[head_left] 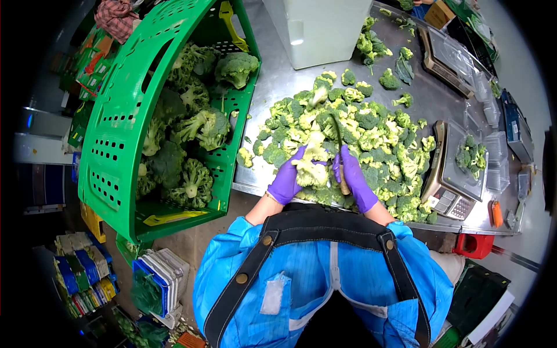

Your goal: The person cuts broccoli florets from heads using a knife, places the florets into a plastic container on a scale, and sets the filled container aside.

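Observation:
My left hand (286,181), in a purple glove, is closed around a trimmed broccoli head (311,173) with pale cut stems facing up. In my right hand (357,181), also gloved, is a knife (338,129); its dark curved blade points away from me and its handle shows below the fingers. The blade stands just right of the held broccoli. Beneath and beyond both hands spreads a heap of cut broccoli florets (371,139) on the metal table (272,55).
A tilted green crate (110,156) with whole broccoli heads (200,127) stands at the left. A pale bin (319,32) rises behind the heap. To the right are a scale (447,197) bearing florets, a second scale (444,61), clear plastic trays (497,156) and an orange object (496,214).

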A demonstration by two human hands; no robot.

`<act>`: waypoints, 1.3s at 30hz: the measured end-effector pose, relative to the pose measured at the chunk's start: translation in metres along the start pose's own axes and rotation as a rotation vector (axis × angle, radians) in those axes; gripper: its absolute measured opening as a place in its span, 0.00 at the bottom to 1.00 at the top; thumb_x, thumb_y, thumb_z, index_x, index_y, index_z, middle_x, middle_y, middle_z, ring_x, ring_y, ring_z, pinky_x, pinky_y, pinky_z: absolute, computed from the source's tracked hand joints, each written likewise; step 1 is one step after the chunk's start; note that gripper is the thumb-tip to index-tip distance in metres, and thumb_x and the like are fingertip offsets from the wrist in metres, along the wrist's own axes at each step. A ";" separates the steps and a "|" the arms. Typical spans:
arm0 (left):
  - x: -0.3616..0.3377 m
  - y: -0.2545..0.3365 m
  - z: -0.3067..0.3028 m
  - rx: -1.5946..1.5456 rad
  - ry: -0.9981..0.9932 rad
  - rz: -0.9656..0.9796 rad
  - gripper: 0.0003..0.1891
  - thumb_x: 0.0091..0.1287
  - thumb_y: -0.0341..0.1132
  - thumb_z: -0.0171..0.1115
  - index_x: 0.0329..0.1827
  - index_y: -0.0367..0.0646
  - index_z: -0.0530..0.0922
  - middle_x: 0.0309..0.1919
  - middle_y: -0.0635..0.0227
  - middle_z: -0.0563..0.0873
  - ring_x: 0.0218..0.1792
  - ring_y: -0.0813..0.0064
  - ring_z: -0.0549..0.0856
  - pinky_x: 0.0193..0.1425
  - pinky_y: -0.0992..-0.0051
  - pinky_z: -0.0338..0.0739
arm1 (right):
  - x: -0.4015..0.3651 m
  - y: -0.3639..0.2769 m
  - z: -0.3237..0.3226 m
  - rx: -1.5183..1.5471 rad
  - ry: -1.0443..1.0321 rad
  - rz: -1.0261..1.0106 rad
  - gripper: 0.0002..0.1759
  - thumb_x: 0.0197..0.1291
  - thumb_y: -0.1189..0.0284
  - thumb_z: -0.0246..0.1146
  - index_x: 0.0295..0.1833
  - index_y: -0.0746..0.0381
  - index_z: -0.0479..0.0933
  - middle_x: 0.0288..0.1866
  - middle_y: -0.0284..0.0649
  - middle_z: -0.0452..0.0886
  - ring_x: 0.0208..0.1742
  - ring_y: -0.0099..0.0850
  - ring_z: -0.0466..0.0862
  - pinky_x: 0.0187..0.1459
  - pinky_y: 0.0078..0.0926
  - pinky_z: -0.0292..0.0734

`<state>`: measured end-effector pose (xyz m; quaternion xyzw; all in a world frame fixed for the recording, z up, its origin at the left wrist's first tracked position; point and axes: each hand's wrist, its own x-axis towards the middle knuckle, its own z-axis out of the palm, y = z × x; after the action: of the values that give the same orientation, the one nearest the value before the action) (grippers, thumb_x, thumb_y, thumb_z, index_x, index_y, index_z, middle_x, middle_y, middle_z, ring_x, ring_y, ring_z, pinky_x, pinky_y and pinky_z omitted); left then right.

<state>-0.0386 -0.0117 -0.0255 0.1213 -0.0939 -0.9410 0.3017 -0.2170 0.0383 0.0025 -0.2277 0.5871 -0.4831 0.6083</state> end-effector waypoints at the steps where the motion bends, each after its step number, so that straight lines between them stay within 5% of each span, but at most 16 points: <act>1: -0.001 0.003 0.036 0.205 0.278 0.091 0.24 0.70 0.41 0.49 0.65 0.38 0.61 0.53 0.58 0.74 0.47 0.69 0.80 0.53 0.70 0.75 | -0.001 0.001 -0.003 -0.001 -0.002 -0.001 0.29 0.65 0.46 0.44 0.24 0.60 0.68 0.14 0.33 0.68 0.10 0.22 0.65 0.13 0.17 0.60; 3: 0.000 0.005 0.046 0.304 0.397 0.088 0.25 0.69 0.41 0.51 0.65 0.37 0.62 0.53 0.60 0.75 0.50 0.72 0.78 0.53 0.71 0.75 | -0.009 -0.006 -0.005 -0.100 0.040 -0.148 0.28 0.66 0.48 0.45 0.25 0.61 0.69 0.14 0.34 0.68 0.13 0.22 0.68 0.16 0.21 0.63; 4: -0.002 0.006 0.059 0.456 0.482 0.203 0.24 0.68 0.41 0.52 0.63 0.36 0.64 0.51 0.60 0.75 0.49 0.71 0.79 0.54 0.72 0.74 | -0.024 -0.017 -0.005 -0.461 -0.004 -0.333 0.24 0.65 0.52 0.48 0.28 0.62 0.69 0.15 0.40 0.70 0.17 0.32 0.74 0.20 0.29 0.66; 7: -0.003 0.012 0.042 0.660 0.557 0.349 0.20 0.66 0.39 0.55 0.56 0.35 0.71 0.50 0.64 0.77 0.55 0.74 0.74 0.59 0.74 0.69 | -0.045 -0.031 0.006 -0.863 -0.100 -0.583 0.20 0.64 0.56 0.51 0.30 0.62 0.70 0.17 0.47 0.71 0.22 0.43 0.77 0.24 0.36 0.68; 12: 0.001 0.014 0.053 0.437 0.437 0.568 0.21 0.65 0.41 0.51 0.56 0.34 0.71 0.51 0.62 0.77 0.55 0.71 0.75 0.62 0.71 0.67 | -0.050 -0.023 0.025 -0.884 -0.080 -0.614 0.18 0.63 0.57 0.52 0.31 0.61 0.70 0.18 0.48 0.72 0.24 0.48 0.76 0.24 0.39 0.67; 19: 0.000 0.009 0.053 0.390 0.269 0.560 0.23 0.61 0.36 0.46 0.57 0.31 0.69 0.55 0.58 0.75 0.57 0.67 0.74 0.64 0.68 0.66 | -0.051 -0.018 0.029 -0.896 -0.091 -0.623 0.19 0.64 0.55 0.50 0.31 0.61 0.70 0.20 0.49 0.73 0.24 0.49 0.76 0.24 0.41 0.68; 24: -0.006 0.013 0.050 0.680 0.303 0.716 0.25 0.57 0.34 0.44 0.58 0.30 0.67 0.55 0.56 0.75 0.55 0.65 0.75 0.63 0.67 0.66 | -0.057 -0.021 0.033 -1.007 -0.146 -0.534 0.22 0.65 0.53 0.47 0.32 0.60 0.71 0.20 0.49 0.74 0.25 0.50 0.76 0.27 0.44 0.69; 31: -0.014 0.015 0.049 0.382 0.125 0.601 0.36 0.50 0.38 0.48 0.64 0.29 0.60 0.63 0.49 0.66 0.62 0.54 0.68 0.68 0.61 0.59 | -0.057 -0.019 0.038 -1.040 -0.184 -0.492 0.22 0.65 0.53 0.47 0.31 0.60 0.72 0.20 0.50 0.74 0.25 0.51 0.76 0.28 0.46 0.69; 35: -0.012 0.011 0.052 0.413 0.113 0.555 0.39 0.46 0.37 0.48 0.66 0.31 0.57 0.64 0.49 0.64 0.62 0.52 0.68 0.68 0.59 0.60 | -0.057 -0.020 0.038 -1.035 -0.167 -0.539 0.22 0.65 0.54 0.48 0.31 0.61 0.72 0.20 0.49 0.74 0.24 0.50 0.76 0.27 0.46 0.69; 39: -0.014 0.013 0.059 0.717 0.220 0.718 0.39 0.45 0.36 0.46 0.66 0.33 0.57 0.64 0.53 0.64 0.62 0.52 0.68 0.66 0.58 0.61 | -0.055 -0.021 0.035 -1.084 -0.150 -0.508 0.22 0.65 0.54 0.48 0.30 0.61 0.71 0.20 0.49 0.74 0.24 0.51 0.76 0.25 0.46 0.69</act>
<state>-0.0377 -0.0077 0.0366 0.2753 -0.4138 -0.6687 0.5530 -0.1821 0.0664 0.0548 -0.6719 0.6323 -0.2279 0.3110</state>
